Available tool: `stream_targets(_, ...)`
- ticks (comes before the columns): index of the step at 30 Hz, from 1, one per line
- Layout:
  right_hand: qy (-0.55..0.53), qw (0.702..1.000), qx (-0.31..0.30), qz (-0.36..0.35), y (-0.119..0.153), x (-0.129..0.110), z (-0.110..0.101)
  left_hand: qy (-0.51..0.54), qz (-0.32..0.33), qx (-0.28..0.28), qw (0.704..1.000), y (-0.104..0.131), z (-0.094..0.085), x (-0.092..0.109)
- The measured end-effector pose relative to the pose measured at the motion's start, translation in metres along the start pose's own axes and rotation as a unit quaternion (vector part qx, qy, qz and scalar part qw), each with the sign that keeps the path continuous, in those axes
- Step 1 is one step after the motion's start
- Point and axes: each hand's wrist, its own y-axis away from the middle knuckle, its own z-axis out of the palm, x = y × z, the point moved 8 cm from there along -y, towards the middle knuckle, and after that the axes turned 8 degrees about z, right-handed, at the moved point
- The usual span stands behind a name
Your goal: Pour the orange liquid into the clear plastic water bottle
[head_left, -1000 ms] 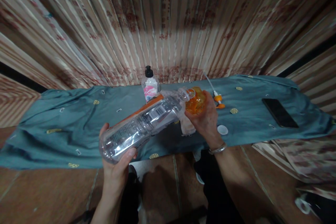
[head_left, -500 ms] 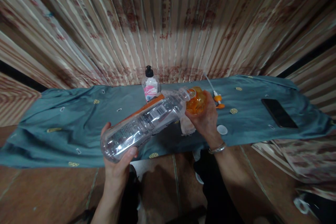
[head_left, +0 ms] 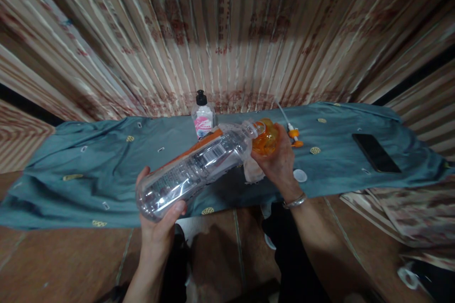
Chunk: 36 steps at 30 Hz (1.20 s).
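A large clear plastic bottle [head_left: 199, 165] with an orange-edged label and a barcode lies tilted across the middle, its mouth up to the right. My left hand [head_left: 159, 218] is wrapped round its base. My right hand [head_left: 282, 161] grips an amber, see-through bottle [head_left: 266, 137], whose open neck meets the mouth of the clear bottle. Whether liquid passes between them I cannot make out. Just right of that hand rests an orange and white pump top [head_left: 294, 135] with a long pale tube. A small white cap [head_left: 300, 176] sits near my right wrist.
A clear bottle with a black top and pink label [head_left: 204, 118] stands at the back of the cloth-covered table [head_left: 106, 165]. Under the bottles lies a crumpled pale cloth [head_left: 253, 172]. At the right is a black phone [head_left: 377, 153]. A pleated curtain [head_left: 227, 33] hangs behind.
Both hands and the two bottles keep nearly the same position. The view has shifted very slightly; nothing was let go or taken up.
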Motion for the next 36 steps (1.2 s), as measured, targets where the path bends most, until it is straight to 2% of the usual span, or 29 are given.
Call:
stream_targets(6, 0.022, 0.999, 0.023, -0.015, 0.001, -0.002, -0.004, -0.009, 0.009, -0.005, 1.000, 0.002, 0.000, 0.004)
stream_targets(13, -0.003, 1.000, 0.003, -0.005, 0.000, 0.000, -0.002, 0.014, 0.021, 0.007, 1.000, 0.004, 0.013, 0.015)
stream_targets(16, -0.006, 1.000, 0.003, 0.000, 0.001, 0.001, -0.002, 0.017, 0.017, -0.011, 1.000, 0.005, 0.020, 0.019)
stream_targets(20, -0.005, 1.000, -0.004, 0.000, 0.000, -0.001, -0.002, 0.012, 0.015, 0.014, 1.000, 0.006, 0.017, 0.020)
stream_targets(24, -0.001, 1.000, -0.016, 0.008, -0.001, 0.000, -0.002, 0.020, 0.021, -0.007, 1.000, 0.005, 0.021, 0.021)
stream_targets(29, 0.005, 1.000, -0.016, 0.004, 0.000, 0.002, -0.001, 0.017, 0.001, 0.024, 1.000, 0.010, 0.023, 0.023)
stream_targets(36, 0.001, 1.000, -0.005, -0.001, 0.002, 0.001, 0.000, 0.016, 0.013, 0.002, 1.000, 0.007, 0.020, 0.022)
